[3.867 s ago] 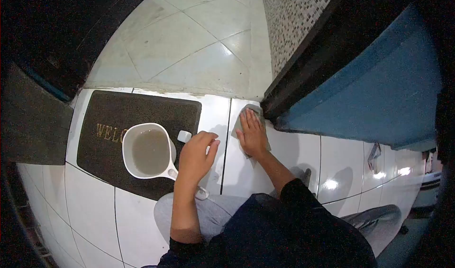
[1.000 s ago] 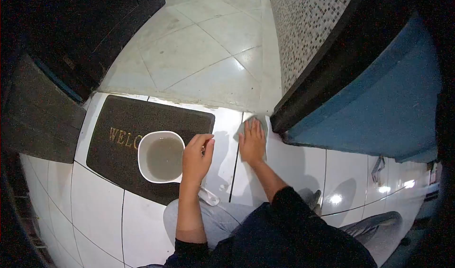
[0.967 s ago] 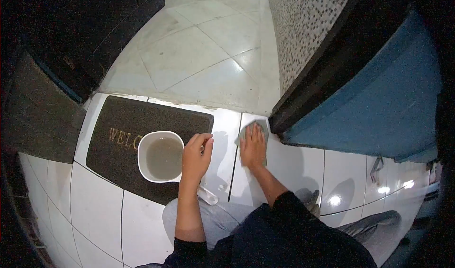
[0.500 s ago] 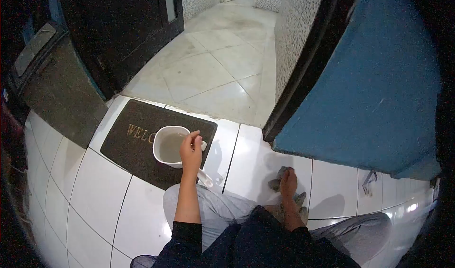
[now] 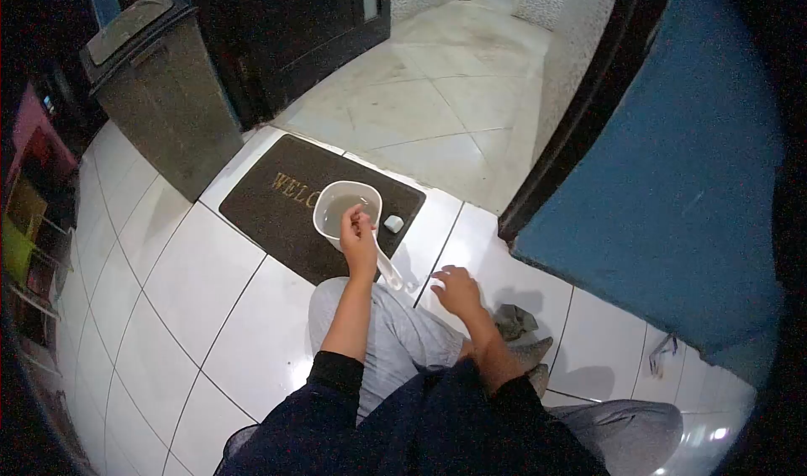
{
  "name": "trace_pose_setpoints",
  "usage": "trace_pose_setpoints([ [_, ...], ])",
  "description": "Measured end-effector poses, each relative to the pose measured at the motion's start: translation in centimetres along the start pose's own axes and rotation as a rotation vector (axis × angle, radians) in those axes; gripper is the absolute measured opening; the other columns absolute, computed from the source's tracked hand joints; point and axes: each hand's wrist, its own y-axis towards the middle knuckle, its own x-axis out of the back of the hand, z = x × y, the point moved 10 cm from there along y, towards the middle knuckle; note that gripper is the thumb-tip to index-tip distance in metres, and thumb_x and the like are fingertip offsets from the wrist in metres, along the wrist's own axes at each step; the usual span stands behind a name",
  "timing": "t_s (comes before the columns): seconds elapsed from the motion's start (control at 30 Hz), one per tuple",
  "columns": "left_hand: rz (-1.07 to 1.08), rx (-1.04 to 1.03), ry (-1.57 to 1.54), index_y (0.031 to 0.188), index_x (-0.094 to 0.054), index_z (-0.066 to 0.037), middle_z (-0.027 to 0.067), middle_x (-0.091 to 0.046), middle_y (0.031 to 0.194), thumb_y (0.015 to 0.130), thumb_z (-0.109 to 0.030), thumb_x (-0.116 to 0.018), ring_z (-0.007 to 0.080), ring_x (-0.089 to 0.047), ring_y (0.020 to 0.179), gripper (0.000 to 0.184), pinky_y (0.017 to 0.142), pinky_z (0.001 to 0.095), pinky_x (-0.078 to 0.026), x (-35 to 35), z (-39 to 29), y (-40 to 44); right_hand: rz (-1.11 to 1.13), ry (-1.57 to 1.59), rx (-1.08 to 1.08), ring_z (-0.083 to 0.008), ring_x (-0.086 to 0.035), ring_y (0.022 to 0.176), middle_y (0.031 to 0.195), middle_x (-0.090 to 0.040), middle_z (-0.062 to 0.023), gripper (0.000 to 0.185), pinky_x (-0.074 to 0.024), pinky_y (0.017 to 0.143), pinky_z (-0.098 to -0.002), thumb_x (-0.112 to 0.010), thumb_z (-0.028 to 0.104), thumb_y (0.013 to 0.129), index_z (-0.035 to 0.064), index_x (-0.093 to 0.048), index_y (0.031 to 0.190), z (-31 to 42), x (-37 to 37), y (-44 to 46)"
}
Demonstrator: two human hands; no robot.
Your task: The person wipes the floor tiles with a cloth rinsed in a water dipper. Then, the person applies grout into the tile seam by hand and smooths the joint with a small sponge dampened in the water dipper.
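A white dipper (image 5: 383,261) with cloudy water in it stands on the dark doormat (image 5: 269,198). My left hand (image 5: 358,230) is over the dipper's near rim, fingers curled; whether they hold anything is not clear. Beside the dipper, on the mat's right part, lies a small white block (image 5: 393,223). My right hand (image 5: 458,291) hovers over the white tiles right of the dipper's handle, fingers apart and holding nothing. The crumpled grey cloth (image 5: 514,321) lies on the tiles to the right of that hand, by my foot.
A tall grey bin (image 5: 164,97) stands at the upper left by a dark door (image 5: 294,30). A blue panel (image 5: 664,182) with a dark frame rises on the right. A small thin object (image 5: 662,354) lies on the tiles below it. Colourful items are at the far left.
My right hand wiped with the cloth near the door frame, then moved back with it; now the cloth lies on the floor and that hand is off it, further left. The view has tilted up.
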Motion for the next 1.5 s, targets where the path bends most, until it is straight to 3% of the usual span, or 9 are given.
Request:
trace_pose_setpoints([
  [0.23, 0.048, -0.019, 0.027, 0.107, -0.052, -0.002, 0.0048, -0.055, 0.088, 0.088, -0.008, -0.049, 0.0084, -0.053, 0.071, 0.021, 0.064, 0.0217, -0.044, -0.4, -1.5, -0.7, 0.067, -0.079, 0.086, -0.0265, -0.053, 0.096, 0.102, -0.058, -0.0067, 0.026, -0.0461, 0.078, -0.0409, -0.063, 0.024, 0.075, 0.0169, -0.063, 0.1, 3.1, -3.4, 1.7],
  [0.37, 0.721, 0.071, 0.186, 0.095, -0.057, -0.003, 0.0039, -0.057, 0.078, 0.087, -0.012, -0.051, 0.0113, -0.055, 0.069, 0.013, 0.063, 0.0266, -0.045, -1.7, -3.9, -6.6, 0.019, 0.036, 0.091, -0.0284, -0.054, 0.091, 0.096, -0.059, -0.0083, 0.023, -0.0454, 0.078, -0.0384, -0.062, 0.022, 0.076, 0.0139, -0.064, 0.096, 3.1, -1.3, 0.2],
  [0.43, 1.315, 0.226, 0.413, 0.093, -0.057, -0.002, 0.0043, -0.059, 0.081, 0.086, -0.01, -0.05, 0.0136, -0.056, 0.073, 0.013, 0.069, 0.029, -0.046, -0.3, -5.5, -11.9, -0.065, 0.169, 0.117, -0.0297, -0.054, 0.09, 0.094, -0.06, -0.01, 0.021, -0.0443, 0.078, -0.0384, -0.062, 0.02, 0.076, 0.0119, -0.064, 0.095, 1.9, 0.3, -1.1],
  [0.57, 2.035, 0.567, 0.49, 0.095, -0.058, -0.004, 0.0086, -0.06, 0.084, 0.083, -0.012, -0.053, 0.0166, -0.056, 0.076, 0.015, 0.071, 0.0311, -0.045, 7.0, -6.4, -20.4, -0.109, 0.197, 0.091, -0.0307, -0.054, 0.088, 0.09, -0.059, -0.0118, 0.018, -0.0421, 0.08, -0.0406, -0.064, 0.019, 0.075, 0.0075, -0.064, 0.089, -1.6, 1.4, -1.0],
  [0.67, 2.263, 0.565, 0.056, 0.103, -0.057, 0.0, 0.0119, -0.061, 0.089, 0.081, -0.011, -0.056, 0.0205, -0.056, 0.084, 0.023, 0.077, 0.0307, -0.043, 9.1, -8.8, -25.2, -0.158, 0.225, 0.073, -0.0309, -0.055, 0.087, 0.091, -0.059, -0.0126, 0.019, -0.0429, 0.079, -0.0399, -0.063, 0.02, 0.076, 0.0085, -0.064, 0.091, -0.8, 2.5, 0.7],
  [0.83, 1.982, 0.494, -0.284, 0.111, -0.051, 0.003, 0.0127, -0.055, 0.113, 0.083, -0.006, -0.054, 0.0193, -0.051, 0.102, 0.03, 0.084, 0.0341, -0.042, 6.6, -10.2, -23.6, -0.018, 0.111, 0.144, -0.0319, -0.056, 0.087, 0.092, -0.06, -0.014, 0.022, -0.0449, 0.077, -0.0393, -0.061, 0.025, 0.078, 0.0098, -0.065, 0.094, 2.2, 1.2, 5.6],
  [1.0, 1.363, 0.478, 0.235, 0.109, -0.052, 0.003, 0.0119, -0.057, 0.102, 0.073, 0.0, -0.051, 0.0181, -0.05, 0.094, 0.036, 0.081, 0.0307, -0.04, 9.0, -5.1, -17.7, 0.065, -0.004, 0.131, -0.032, -0.055, 0.09, 0.094, -0.059, -0.0141, 0.024, -0.0472, 0.077, -0.0425, -0.06, 0.026, 0.077, 0.0128, -0.063, 0.097, 2.9, -1.1, 10.7],
  [1.27, 1.194, 0.448, 0.258, 0.108, -0.05, 0.004, 0.0132, -0.055, 0.102, 0.073, 0.0, -0.051, 0.0206, -0.05, 0.094, 0.036, 0.08, 0.0326, -0.04, 9.7, -8.1, -16.5, -0.015, -0.069, 0.013, -0.0303, -0.047, 0.105, 0.114, -0.049, -0.0125, 0.044, -0.047, 0.077, -0.0447, -0.066, 0.03, 0.073, 0.0169, -0.052, 0.113, 3.2, -4.3, 14.0],
  [1.5, 1.133, 0.46, 0.259, 0.107, -0.049, 0.005, 0.0143, -0.054, 0.102, 0.072, 0.001, -0.051, 0.0227, -0.05, 0.093, 0.035, 0.079, 0.0342, -0.04, 10.1, -9.7, -15.6, -0.026, -0.131, 0.115, -0.0286, -0.049, 0.102, 0.107, -0.052, -0.0104, 0.042, -0.0462, 0.078, -0.0409, -0.065, 0.025, 0.072, 0.0161, -0.054, 0.112, 5.5, -5.3, 14.9],
])
